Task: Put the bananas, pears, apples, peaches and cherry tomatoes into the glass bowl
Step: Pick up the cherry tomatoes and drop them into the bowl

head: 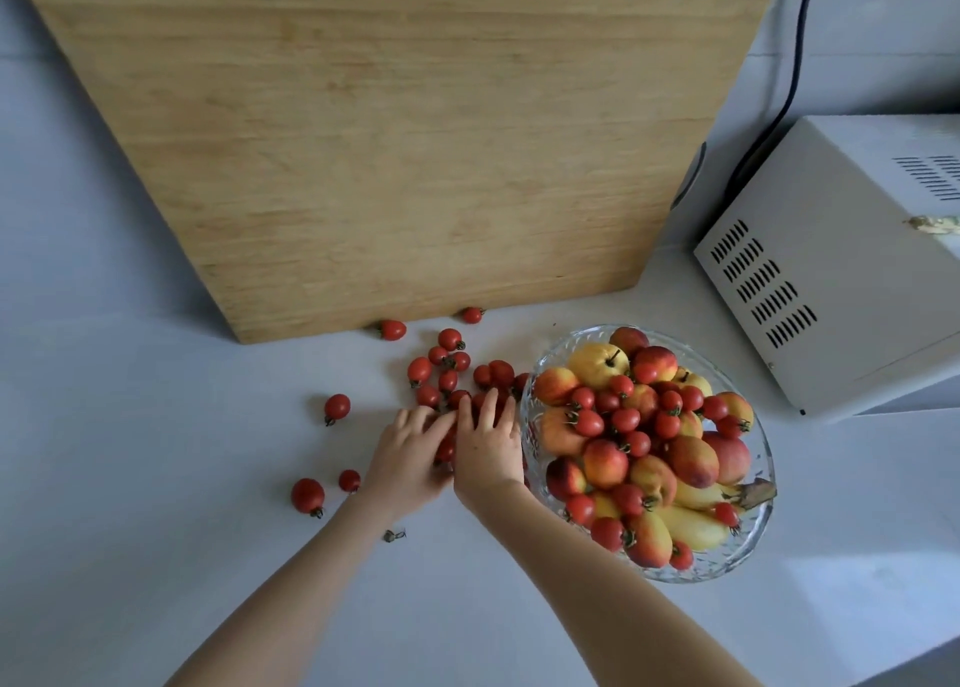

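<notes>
**A:** Where did the cherry tomatoes (449, 374) lie at that point?

**B:** Loose on the white counter (156, 478), in a cluster just left of the glass bowl (763, 520), the nearest of them touching or almost touching its rim. Stragglers sat farther out: one (337, 407) alone to the left, two (307, 495) near the left wrist, and two up against the lower edge of the wooden cutting board (389, 141).

**A:** And the hands?

**B:** Both were cupped together over the near end of the cluster. The left hand (405, 458) curled around several tomatoes from the left; the right hand (488, 452) lay against it, fingers spread and pointing away from the person. They looked to be gathering a handful, though how many were actually gripped could not be told, since the palms hid them.

**A:** Which way did the bowl lie from them?

**B:** Directly right of the right hand, its rim just beside the knuckles. It already held peaches, a pear (597, 364), bananas (696, 525) and many tomatoes, heaped above the rim.

**A:** So the coming move?

**B:** Likely a short lift rightward over the rim. With the pile that high, tomatoes could roll off. The microwave (831, 271) stood well clear, far right.
</notes>
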